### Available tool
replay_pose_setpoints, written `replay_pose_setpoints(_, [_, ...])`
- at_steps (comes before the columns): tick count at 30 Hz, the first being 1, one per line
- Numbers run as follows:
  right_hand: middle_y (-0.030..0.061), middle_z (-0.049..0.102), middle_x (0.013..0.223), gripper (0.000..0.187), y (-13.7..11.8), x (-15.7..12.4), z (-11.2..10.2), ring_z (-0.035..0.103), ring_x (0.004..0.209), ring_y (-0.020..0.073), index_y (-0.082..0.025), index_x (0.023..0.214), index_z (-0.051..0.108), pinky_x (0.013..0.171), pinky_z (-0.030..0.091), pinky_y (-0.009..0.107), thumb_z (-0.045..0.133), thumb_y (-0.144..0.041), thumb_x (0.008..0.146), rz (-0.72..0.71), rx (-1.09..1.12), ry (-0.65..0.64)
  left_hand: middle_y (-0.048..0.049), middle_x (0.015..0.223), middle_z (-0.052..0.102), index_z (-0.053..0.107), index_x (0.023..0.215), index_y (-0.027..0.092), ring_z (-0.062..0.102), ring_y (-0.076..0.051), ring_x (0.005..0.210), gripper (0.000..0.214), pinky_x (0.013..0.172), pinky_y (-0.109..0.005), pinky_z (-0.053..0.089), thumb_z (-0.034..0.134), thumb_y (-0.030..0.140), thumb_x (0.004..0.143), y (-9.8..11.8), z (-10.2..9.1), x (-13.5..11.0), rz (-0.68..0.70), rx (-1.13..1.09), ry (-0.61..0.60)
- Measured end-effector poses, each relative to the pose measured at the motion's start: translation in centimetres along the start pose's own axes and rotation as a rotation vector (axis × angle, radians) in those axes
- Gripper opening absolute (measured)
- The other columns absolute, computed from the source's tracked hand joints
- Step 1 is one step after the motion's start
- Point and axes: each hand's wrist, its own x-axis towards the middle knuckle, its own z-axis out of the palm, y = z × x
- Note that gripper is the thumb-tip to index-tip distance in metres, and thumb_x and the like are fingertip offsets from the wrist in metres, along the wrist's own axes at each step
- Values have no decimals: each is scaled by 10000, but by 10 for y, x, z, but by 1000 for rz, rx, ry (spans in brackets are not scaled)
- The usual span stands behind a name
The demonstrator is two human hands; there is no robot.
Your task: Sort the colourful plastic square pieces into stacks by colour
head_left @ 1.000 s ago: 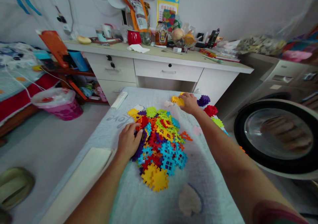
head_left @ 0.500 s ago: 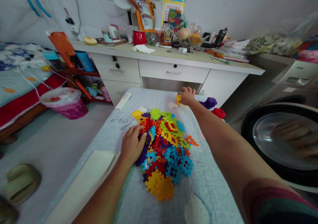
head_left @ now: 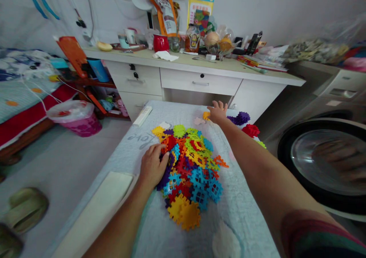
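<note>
A heap of colourful interlocking plastic tiles [head_left: 188, 166] lies in the middle of a pale blue cloth-covered table [head_left: 251, 216]. My left hand [head_left: 152, 165] rests on the heap's left edge, fingers curled on the purple and blue pieces. My right hand [head_left: 217, 111] is stretched to the table's far edge, fingers spread over a yellow tile [head_left: 206, 116]. Small sorted piles sit to its right: purple [head_left: 241, 117], red [head_left: 251, 130] and green [head_left: 260, 144].
A white desk [head_left: 200, 82] with drawers and cluttered top stands beyond the table. A washing machine door [head_left: 323, 162] is at the right. A pink bin [head_left: 74, 117] and a bed are at the left. A white remote [head_left: 142, 116] and a cream board [head_left: 94, 208] lie on the table.
My right hand carried the yellow tile toward the far edge of the table and its fingers have spread open over it. My left hand stayed on the heap.
</note>
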Motion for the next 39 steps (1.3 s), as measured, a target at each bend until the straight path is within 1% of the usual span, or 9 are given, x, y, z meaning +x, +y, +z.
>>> replay_pose_setpoints(3, [101,353,1586,478,-2,-20,-13,239,1456,395,-281,1315,643,1146,174,654,704,-275,841,26,86,90,-112,1166,641,628,1118,190,596,-274,1122,323,1033,-458,461,463,386,920,0,0,0,6,0,4])
replay_pose_setpoints(5, [133,449,1515,418,-3,-39,-23,359,1395,375,-242,1281,665,1125,282,592,667,-265,863,8,174,83,-108,1156,642,629,1120,192,596,-275,1117,323,1030,-456,461,466,385,920,0,0,0,11,8,7])
replay_pose_setpoints(9, [142,621,1339,422,2,-87,-36,567,1227,271,-171,1290,650,1071,419,410,649,-255,876,-213,377,-211,-106,1146,646,629,1116,192,595,-276,1119,322,1025,-452,462,467,389,919,-1,1,0,19,11,13])
replay_pose_setpoints(12, [141,610,1378,584,6,-119,-39,577,1246,275,-166,1352,607,1066,437,383,742,-284,796,-294,432,-430,-105,1141,650,629,1106,196,600,-272,1116,318,1020,-443,468,467,391,915,-1,1,0,17,15,18])
replay_pose_setpoints(14, [148,610,1378,636,6,-133,-39,585,1238,285,-155,1360,598,1058,445,388,769,-284,761,-306,450,-488,-109,1146,650,630,1107,192,601,-273,1118,323,1025,-442,466,465,390,912,-1,2,0,18,21,19])
replay_pose_setpoints(19, [139,666,1241,544,-1,-145,-36,637,1101,260,-126,1266,638,975,491,377,750,-191,738,-295,507,-436,-113,1147,653,634,1104,190,603,-275,1122,329,1034,-440,464,465,393,908,-2,3,1,19,35,15])
replay_pose_setpoints(25, [169,602,1267,583,2,-153,-42,608,1112,253,-107,1296,604,997,480,382,740,-152,731,-251,476,-315,-115,1141,653,640,1103,186,601,-284,1116,353,1028,-448,467,449,411,909,-2,2,2,26,47,8])
replay_pose_setpoints(32, [135,633,1215,550,62,-174,-71,616,1058,256,-164,1280,620,953,501,397,724,-181,739,-275,412,-262,-130,1148,652,641,1112,175,602,-297,1117,379,1027,-462,471,442,420,901,-4,2,3,35,66,-3])
replay_pose_setpoints(39, [132,601,1312,585,143,-208,-98,589,1189,273,-202,1305,626,1033,457,398,682,-133,727,-167,203,-350,-130,1158,653,640,1104,177,593,-296,1148,399,1047,-452,459,420,440,900,-3,1,3,46,77,-8])
